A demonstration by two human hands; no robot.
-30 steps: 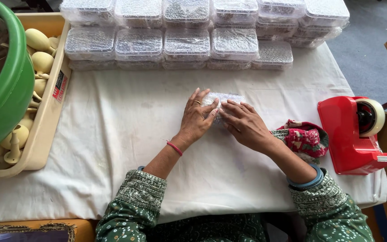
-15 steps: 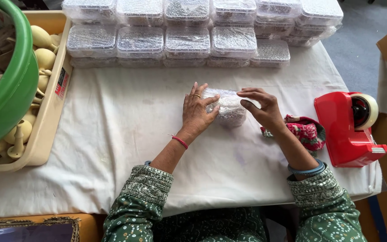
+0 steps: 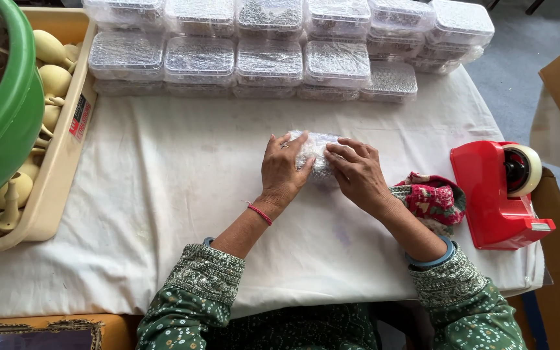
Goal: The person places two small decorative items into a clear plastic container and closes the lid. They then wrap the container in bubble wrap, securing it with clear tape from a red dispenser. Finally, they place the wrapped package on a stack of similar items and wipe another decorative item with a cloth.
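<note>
Both your hands, left (image 3: 283, 170) and right (image 3: 356, 174), clamped on parcel (image 3: 314, 150) | wrap may spring open if you let go | tape dispenser (image 3: 497, 193) well apart

Around the white-covered table

A white cloth (image 3: 163, 194) covers the table; along its far edge stand rows of clear lidded boxes (image 3: 267, 61) (stacked, their contents too fine to tell). At the left, a beige tray (image 3: 66, 149) holds pale yellow pieces (image 3: 50, 78), with a green tub (image 3: 8, 116) over it. At the right sit a red tape dispenser (image 3: 497, 194) and a red patterned cloth (image 3: 432, 198).
</note>
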